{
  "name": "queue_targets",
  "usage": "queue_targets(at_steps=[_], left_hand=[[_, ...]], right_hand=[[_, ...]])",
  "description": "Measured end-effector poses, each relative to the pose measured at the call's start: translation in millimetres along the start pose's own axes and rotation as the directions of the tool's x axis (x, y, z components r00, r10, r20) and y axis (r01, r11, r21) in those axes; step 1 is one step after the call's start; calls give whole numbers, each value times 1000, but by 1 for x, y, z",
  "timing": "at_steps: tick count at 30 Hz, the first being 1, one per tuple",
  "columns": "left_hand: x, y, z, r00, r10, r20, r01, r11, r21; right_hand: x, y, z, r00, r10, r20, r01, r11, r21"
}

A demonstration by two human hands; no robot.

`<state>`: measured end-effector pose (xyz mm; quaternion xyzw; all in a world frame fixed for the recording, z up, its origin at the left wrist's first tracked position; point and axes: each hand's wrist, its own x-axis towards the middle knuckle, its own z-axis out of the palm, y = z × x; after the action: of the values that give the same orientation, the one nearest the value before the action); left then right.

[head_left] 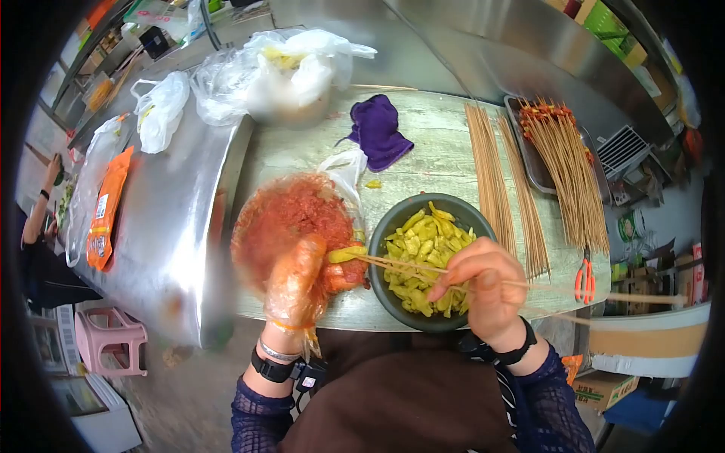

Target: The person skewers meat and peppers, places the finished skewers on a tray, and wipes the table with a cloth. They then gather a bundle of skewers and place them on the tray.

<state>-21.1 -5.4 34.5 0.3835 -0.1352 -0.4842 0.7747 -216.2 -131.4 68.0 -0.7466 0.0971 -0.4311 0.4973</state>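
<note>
My left hand (294, 281) wears a clear plastic glove smeared red, held by an orange band at the wrist. Its fingers close at a yellow-green pickled pepper (347, 254) on the skewer tips; reddish meat (346, 276) lies right beside them. My right hand (487, 291), bare, grips a few thin wooden skewers (404, 265) pointing left. Below that hand stands a dark green bowl (375, 279) full of pickled peppers (423, 245). Under and behind my left hand is a plastic-lined container of red minced or sliced meat (302, 208).
Loose bare skewers (489, 181) lie on the right of the table (438, 121). A metal tray (538, 170) holds finished skewers (563, 162); orange-handled scissors (584, 281) lie nearby. A purple cloth (380, 132) and plastic bags (291, 72) are at the back. A pink stool (112, 341) stands left.
</note>
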Motion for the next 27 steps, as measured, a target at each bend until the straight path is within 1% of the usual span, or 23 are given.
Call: queue_targets(at_steps=[1,2,4,5,6,8,9,10,11,12,13,16,17,20,23,26,27], left_hand=[[0,-6,-19,998,-35,-53,38,998,44],[0,-4,-16,998,-12,-54,18,994,111],[-3,-2,-4,998,30,-53,-17,970,241],[-3,-1,-1,995,19,-97,6,966,258],[-2,-2,-4,996,0,-90,22,969,246],[-1,-4,-12,997,-38,-72,53,973,223],[-1,-5,-14,995,-42,-92,61,974,218],[-1,-5,-15,993,-46,-113,69,975,213],[-2,-5,-16,990,-52,-134,79,975,209],[-3,-4,-16,992,-51,-118,79,966,246],[-3,-3,-16,994,-53,-99,79,955,285],[-6,-5,-15,998,-21,-61,43,920,390],[-7,-5,-16,998,-1,-55,25,906,422],[-11,-1,-16,998,48,-39,-26,902,431],[-12,6,-10,1000,3,-6,-1,921,389],[-11,2,-11,999,14,-36,-3,953,304],[-11,2,-11,1000,-3,-29,11,961,276]], right_hand=[[1,0,3,1000,-14,27,15,999,-36],[0,1,5,998,-28,55,31,997,-72],[-4,4,9,999,-28,46,32,995,-90],[-5,3,10,999,-19,45,23,995,-96],[-5,4,10,999,-9,44,14,995,-102],[-7,14,7,998,28,-50,-29,999,-15],[-6,16,6,994,50,-95,-47,998,31],[-2,16,6,983,129,-130,-105,979,175],[9,14,4,965,214,-154,-157,935,317],[18,14,3,939,300,-168,-197,869,453],[22,22,5,900,392,-192,-257,832,492],[32,40,11,822,568,-35,-424,651,630],[32,47,13,813,582,0,-441,617,652],[34,53,15,803,594,42,-468,586,662],[34,53,15,772,632,67,-528,579,621],[36,54,10,783,618,70,-536,612,581],[36,53,10,793,607,60,-530,637,560]])
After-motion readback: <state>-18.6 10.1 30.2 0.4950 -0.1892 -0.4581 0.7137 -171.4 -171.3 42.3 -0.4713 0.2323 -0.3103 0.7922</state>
